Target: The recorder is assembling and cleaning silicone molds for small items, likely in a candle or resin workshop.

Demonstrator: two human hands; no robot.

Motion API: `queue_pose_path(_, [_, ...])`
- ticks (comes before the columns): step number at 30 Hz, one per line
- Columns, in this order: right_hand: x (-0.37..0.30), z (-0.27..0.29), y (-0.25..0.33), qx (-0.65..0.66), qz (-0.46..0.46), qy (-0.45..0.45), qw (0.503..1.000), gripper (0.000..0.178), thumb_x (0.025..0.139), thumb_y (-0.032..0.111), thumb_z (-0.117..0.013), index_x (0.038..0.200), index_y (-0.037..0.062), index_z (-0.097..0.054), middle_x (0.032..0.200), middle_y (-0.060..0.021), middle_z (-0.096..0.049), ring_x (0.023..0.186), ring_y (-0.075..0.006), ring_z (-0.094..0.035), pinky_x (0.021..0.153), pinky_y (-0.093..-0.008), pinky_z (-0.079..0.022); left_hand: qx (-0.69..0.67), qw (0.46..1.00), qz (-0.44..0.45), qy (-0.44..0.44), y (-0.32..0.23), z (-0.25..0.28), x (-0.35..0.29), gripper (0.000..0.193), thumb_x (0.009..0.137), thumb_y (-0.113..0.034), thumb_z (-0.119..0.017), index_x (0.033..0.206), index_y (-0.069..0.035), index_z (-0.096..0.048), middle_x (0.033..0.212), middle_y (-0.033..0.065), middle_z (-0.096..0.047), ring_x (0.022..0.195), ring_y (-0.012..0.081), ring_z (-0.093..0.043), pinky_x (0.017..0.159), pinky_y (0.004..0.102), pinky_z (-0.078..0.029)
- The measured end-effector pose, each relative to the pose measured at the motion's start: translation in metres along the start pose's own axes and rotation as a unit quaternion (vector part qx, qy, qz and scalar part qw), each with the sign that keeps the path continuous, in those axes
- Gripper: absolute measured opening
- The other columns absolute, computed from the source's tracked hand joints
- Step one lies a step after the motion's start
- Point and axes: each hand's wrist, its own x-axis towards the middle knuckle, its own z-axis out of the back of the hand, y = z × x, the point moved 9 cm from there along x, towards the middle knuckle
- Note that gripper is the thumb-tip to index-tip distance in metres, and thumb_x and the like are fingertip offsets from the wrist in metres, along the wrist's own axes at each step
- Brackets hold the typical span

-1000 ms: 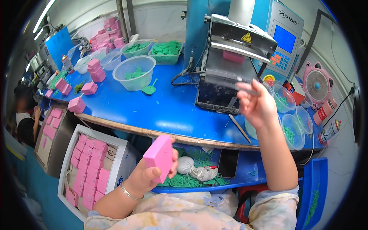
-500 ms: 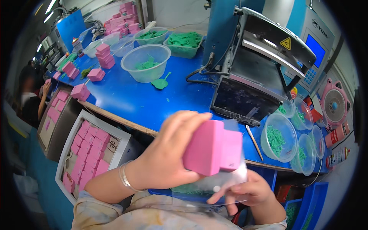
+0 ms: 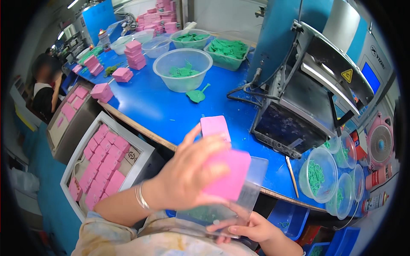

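Observation:
My left hand (image 3: 185,170), slightly blurred, is wrapped round a pink block (image 3: 232,175) above the front edge of the blue bench. A smaller pink piece (image 3: 215,126) sticks out past its fingers; whether it belongs to the same block is hidden by the hand. Below and behind the block lies a clear plastic sheet (image 3: 256,170), gripped at its lower edge by my right hand (image 3: 254,228), thumb and fingers closed on it. The block overlaps the sheet in view; I cannot tell if they touch.
A black-and-silver press machine (image 3: 299,106) stands at the right, by bowls of green pieces (image 3: 315,177) and a brush (image 3: 292,177). Left of the bench, a white-framed tray (image 3: 143,149) holds several pink blocks. A large bowl (image 3: 183,83) sits mid-bench. Another person (image 3: 45,91) is at far left.
The pink block has turned in my left hand, with a smaller piece now showing beyond the fingers. My right hand and the clear sheet have shifted left. The whole view has swung slightly left.

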Motion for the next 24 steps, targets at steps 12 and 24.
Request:
queue_pose_path(12, [0.0,0.003,0.011,-0.291,0.226,-0.076,0.926,0.024,0.089,0.005,-0.05,0.112,-0.0011,-0.053,0.099,-0.0091,-0.062,0.094,-0.0165,-0.058,0.08,-0.0306,-0.047,0.093,0.976,-0.142,-0.134,-0.057,0.008,-0.037,0.027,0.067,-0.028,-0.071,0.091,-0.031,-0.059,0.108,0.0023,-0.044,0.108,0.0225,-0.047,0.096,0.0626,-0.029])
queue_pose_path(24, [-0.019,0.0,-0.008,0.0,0.069,-0.047,0.996,0.064,0.09,0.008,-0.046,0.141,0.0055,-0.009,0.113,-0.0262,-0.055,0.082,-0.0261,-0.063,0.067,-0.0276,-0.048,-0.234,0.968,0.067,0.065,-0.029,0.005,-0.014,0.052,0.077,-0.038,-0.063,0.121,-0.012,-0.051,0.135,0.0238,-0.028,0.121,0.0432,-0.032,0.101,0.0545,-0.022])
